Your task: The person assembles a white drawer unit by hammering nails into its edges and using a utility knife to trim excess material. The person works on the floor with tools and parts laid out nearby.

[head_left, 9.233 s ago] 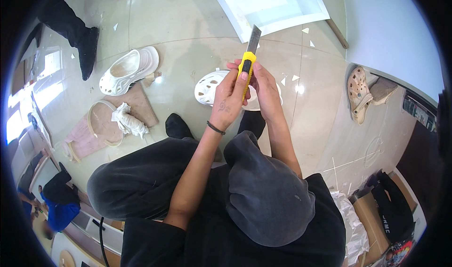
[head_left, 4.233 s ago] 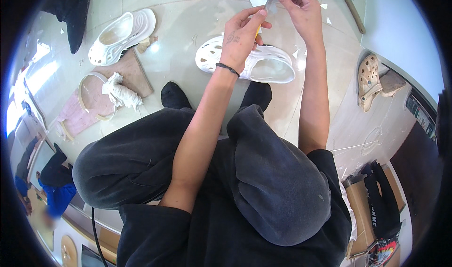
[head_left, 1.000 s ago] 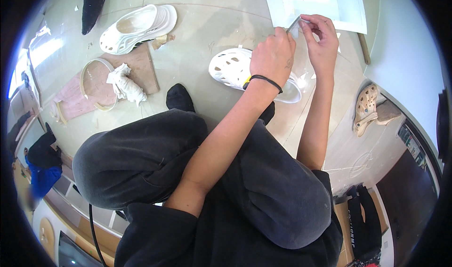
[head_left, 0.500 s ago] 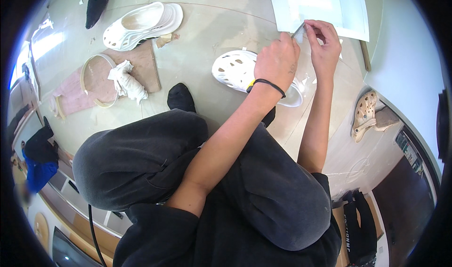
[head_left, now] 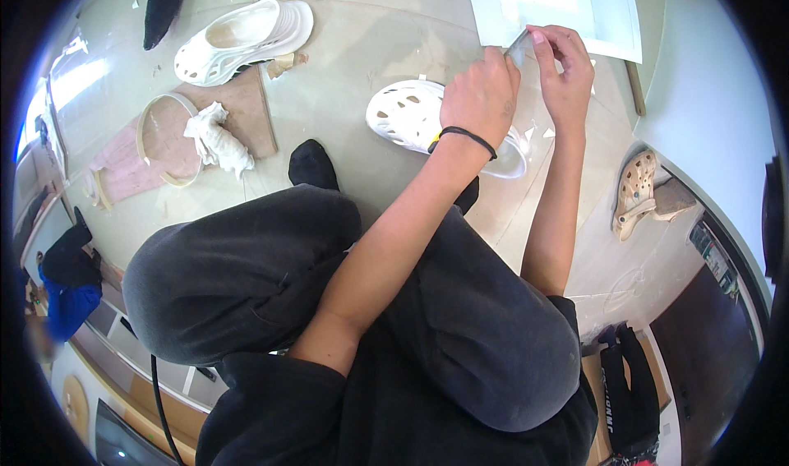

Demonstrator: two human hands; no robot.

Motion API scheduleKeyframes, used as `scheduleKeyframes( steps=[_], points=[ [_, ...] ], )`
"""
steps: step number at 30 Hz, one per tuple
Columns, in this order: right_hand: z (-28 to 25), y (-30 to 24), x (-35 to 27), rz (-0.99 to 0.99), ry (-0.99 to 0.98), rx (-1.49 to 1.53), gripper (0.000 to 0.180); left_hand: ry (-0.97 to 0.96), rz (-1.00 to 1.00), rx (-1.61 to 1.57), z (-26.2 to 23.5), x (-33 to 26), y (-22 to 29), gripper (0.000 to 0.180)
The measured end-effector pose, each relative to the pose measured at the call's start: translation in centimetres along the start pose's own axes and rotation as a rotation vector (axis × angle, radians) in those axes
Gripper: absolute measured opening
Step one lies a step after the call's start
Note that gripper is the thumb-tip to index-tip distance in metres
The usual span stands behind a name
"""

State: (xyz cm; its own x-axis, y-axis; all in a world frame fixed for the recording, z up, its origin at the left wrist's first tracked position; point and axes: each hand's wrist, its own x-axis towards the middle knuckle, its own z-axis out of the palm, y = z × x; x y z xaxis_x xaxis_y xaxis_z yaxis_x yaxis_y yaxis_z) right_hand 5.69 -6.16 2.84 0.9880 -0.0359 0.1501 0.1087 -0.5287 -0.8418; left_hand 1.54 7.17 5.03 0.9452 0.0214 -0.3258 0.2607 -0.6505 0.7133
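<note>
The person sits on the pale tiled floor (head_left: 370,47) with knees drawn up in dark grey trousers. The left hand (head_left: 481,96), a black band at its wrist, is clenched around a yellow-handled utility knife; only a sliver of yellow handle (head_left: 433,144) shows below the fist. The knife's grey metal blade (head_left: 518,45) projects upward from that fist. The right hand (head_left: 565,73) pinches the blade's tip between thumb and fingers. Both hands are raised above a white perforated foam clog (head_left: 411,117) lying on the floor, near a white flat panel (head_left: 559,6). A second white clog (head_left: 242,39) lies well apart, beside a brown board (head_left: 238,117) carrying a crumpled white cloth (head_left: 215,137).
</note>
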Motion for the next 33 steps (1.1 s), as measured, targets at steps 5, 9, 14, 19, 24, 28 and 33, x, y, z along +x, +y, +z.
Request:
scheduleKeyframes(
  steps=[5,9,14,19,24,28,33],
  points=[
    [0.1,0.0,-0.2,0.004,-0.016,-0.042,0.02,0.032,0.035,-0.008,0.4,0.0,-0.6,0.035],
    [0.1,0.1,-0.3,0.055,-0.021,-0.026,0.021,0.005,0.004,0.009,0.2,0.0,-0.3,0.036],
    [0.0,0.7,-0.2,0.03,-0.016,0.011,0.018,0.019,0.033,0.024,0.6,0.2,-0.7,0.038],
    [0.0,1.0,-0.2,0.034,-0.016,0.055,0.018,0.022,0.039,0.057,0.8,0.3,-0.8,0.039],
    [0.0,0.9,0.0,0.086,-0.019,0.056,0.018,0.015,0.044,0.077,0.7,0.3,-0.9,0.038],
    [0.0,1.0,-0.1,0.053,-0.017,0.07,0.016,0.027,0.059,0.063,0.6,0.2,-0.9,0.038],
    [0.5,3.2,-0.2,-0.147,0.062,0.058,0.015,-0.001,0.057,0.071,0.4,0.2,-0.4,0.037]
  ],
)
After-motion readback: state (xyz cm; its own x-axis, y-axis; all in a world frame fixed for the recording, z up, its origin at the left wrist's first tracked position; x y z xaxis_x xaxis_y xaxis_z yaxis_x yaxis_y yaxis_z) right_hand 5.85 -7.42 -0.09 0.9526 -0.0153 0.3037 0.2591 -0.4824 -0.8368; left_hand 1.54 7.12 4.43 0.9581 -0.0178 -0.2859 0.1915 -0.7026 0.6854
